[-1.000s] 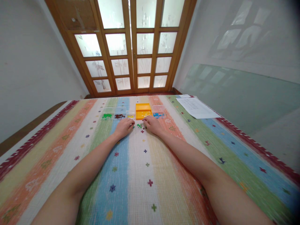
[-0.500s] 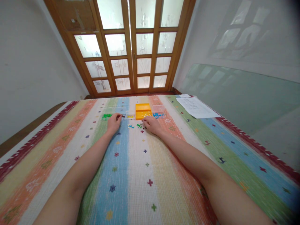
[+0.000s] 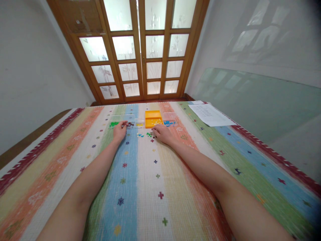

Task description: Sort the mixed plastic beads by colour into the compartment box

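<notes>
My left hand (image 3: 119, 131) is at a clear box, between green pieces (image 3: 114, 124) and dark red pieces (image 3: 130, 124); its fingers are bent together, and anything in them is too small to make out. Resting beside a small pile of green pieces (image 3: 149, 134), my right hand (image 3: 162, 133) has curled fingers whose tips are hard to see. An orange box (image 3: 152, 114) with pale pieces in its front part stands just beyond it. Blue pieces (image 3: 169, 123) lie in a clear box to the right. Yellow pieces (image 3: 139, 125) sit left of the orange box.
Small blue and pale pieces (image 3: 140, 135) lie loose on the striped tablecloth (image 3: 147, 174) between my hands. Printed white sheets (image 3: 210, 114) rest at the back right. Behind the table are wooden glazed doors (image 3: 142, 63).
My left hand has shifted slightly left, uncovering more of the dark red pieces. The right hand has stayed in place.
</notes>
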`<state>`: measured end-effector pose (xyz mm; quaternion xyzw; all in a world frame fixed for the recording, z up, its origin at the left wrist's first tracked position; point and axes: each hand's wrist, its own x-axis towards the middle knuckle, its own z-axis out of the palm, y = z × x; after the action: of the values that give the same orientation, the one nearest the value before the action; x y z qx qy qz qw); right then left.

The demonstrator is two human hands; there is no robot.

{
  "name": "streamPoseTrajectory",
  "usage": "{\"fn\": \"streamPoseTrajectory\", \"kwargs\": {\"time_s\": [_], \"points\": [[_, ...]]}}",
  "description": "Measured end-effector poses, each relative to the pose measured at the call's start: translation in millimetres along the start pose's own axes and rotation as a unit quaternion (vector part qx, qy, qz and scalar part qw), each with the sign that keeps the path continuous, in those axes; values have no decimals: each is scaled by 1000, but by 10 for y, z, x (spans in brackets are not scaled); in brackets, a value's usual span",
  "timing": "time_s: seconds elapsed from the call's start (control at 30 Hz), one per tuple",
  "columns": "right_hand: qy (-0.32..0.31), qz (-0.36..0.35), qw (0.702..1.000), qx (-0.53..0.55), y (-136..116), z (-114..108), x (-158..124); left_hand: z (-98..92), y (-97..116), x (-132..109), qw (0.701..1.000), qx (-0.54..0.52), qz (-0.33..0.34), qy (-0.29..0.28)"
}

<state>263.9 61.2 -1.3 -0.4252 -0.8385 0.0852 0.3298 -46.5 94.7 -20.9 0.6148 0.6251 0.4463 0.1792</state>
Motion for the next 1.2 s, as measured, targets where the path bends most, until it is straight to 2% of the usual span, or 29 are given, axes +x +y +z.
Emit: {"fn": "streamPoseTrajectory", "kwargs": {"time_s": [0.2, 0.3, 0.4, 0.47, 0.53, 0.6, 0.7, 0.8, 1.0, 1.1, 1.2], "points": [[5, -4, 1000, 5, 35, 35, -4, -4, 127, -93, 994, 68, 83, -9], [17, 0, 1000, 14, 68, 60, -1, 16, 279, -184, 980, 118, 156, -49], [49, 30, 998, 22, 99, 79, 10, 67, 493, -321, 938, 179, 274, -119], [74, 54, 995, 31, 122, 87, 20, 115, 646, -429, 889, 220, 356, -186], [96, 70, 992, 44, 150, 95, 29, 167, 777, -536, 853, 242, 407, -220], [112, 80, 989, 55, 182, 104, 36, 213, 868, -627, 830, 254, 435, -239], [120, 88, 987, 62, 224, 121, 43, 254, 921, -712, 807, 263, 451, -275], [119, 90, 987, 59, 235, 133, 47, 258, 909, -728, 804, 270, 442, -291], [116, 97, 987, 59, 193, 113, 42, 240, 876, -682, 815, 275, 430, -274], [111, 114, 986, 47, 195, 78, 45, 232, 871, -668, 825, 286, 420, -248], [84, 140, 986, 32, 224, 12, 52, 218, 864, -656, 829, 298, 413, -229]]}}
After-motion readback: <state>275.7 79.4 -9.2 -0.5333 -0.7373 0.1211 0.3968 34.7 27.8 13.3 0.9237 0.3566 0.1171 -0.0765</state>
